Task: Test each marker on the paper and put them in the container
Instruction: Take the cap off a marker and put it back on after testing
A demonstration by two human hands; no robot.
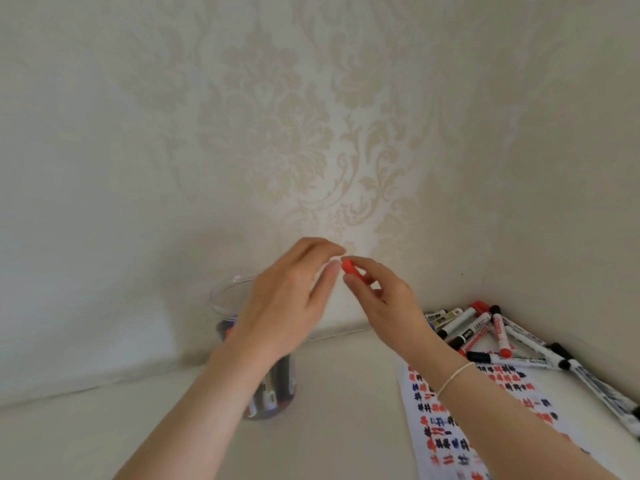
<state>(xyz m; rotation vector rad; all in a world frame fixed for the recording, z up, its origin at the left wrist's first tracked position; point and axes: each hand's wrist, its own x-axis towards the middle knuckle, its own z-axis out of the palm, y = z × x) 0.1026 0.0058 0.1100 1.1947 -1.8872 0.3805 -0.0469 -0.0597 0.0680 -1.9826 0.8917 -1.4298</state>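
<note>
Right hand [379, 299] pinches red cap [348, 266], left hand [287, 299] loosely open beside it holding nothing visible, above clear container [225, 299]; loose markers [485, 336] by scribbled paper [450, 427]

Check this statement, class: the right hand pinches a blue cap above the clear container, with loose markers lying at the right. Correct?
Not quite: the head view shows the cap is red. The right hand pinches it above the clear container, loose markers at right.

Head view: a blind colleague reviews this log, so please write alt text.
Raised above a pale table, the right hand pinches a red marker as the left hand reaches for it. Left: clear container of markers. Right: scribbled test paper and a marker pile.
</note>
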